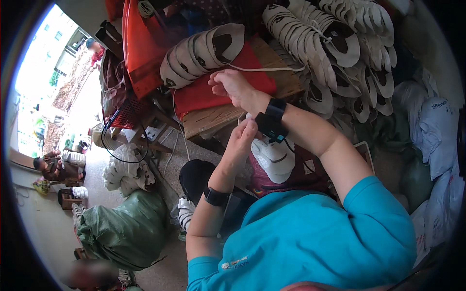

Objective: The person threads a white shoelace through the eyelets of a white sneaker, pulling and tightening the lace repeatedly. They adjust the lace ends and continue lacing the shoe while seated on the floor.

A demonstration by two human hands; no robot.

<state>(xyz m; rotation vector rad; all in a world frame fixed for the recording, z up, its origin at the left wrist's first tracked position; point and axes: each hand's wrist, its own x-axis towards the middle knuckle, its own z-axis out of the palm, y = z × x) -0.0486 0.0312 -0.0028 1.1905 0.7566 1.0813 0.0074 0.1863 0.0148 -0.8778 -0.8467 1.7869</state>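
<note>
Shoe (274, 162), white, lies on the lap over a dark red cloth (310, 182), just below the hands. It may be there so both hands can get to it fast. On the far left, a person (58, 169) sits by the wall. Next is a fat green sack (121, 228) on the floor, with a pale pile (126, 169) near it. A red basket (131, 112) seems to sit on wood legs, which would keep it off the floor. Near it is an orange bag (141, 48). Then a row (201, 56) of pale shoe tops lies on a red mat (252, 80) on the table (289, 87). They are tucked one in the next, maybe to save room. The right hand (232, 86) is up by the mat, its fingers half bent and a bit apart; I see nothing in them. The left hand (241, 137) is lower, its fingers close together. A small white bit is at the tip, but I cannot tell if they grip it. A white cord (272, 69) goes from the row toward a big heap (308, 53) of shoe tops. White bags (439, 145) lean at the far right.
</note>
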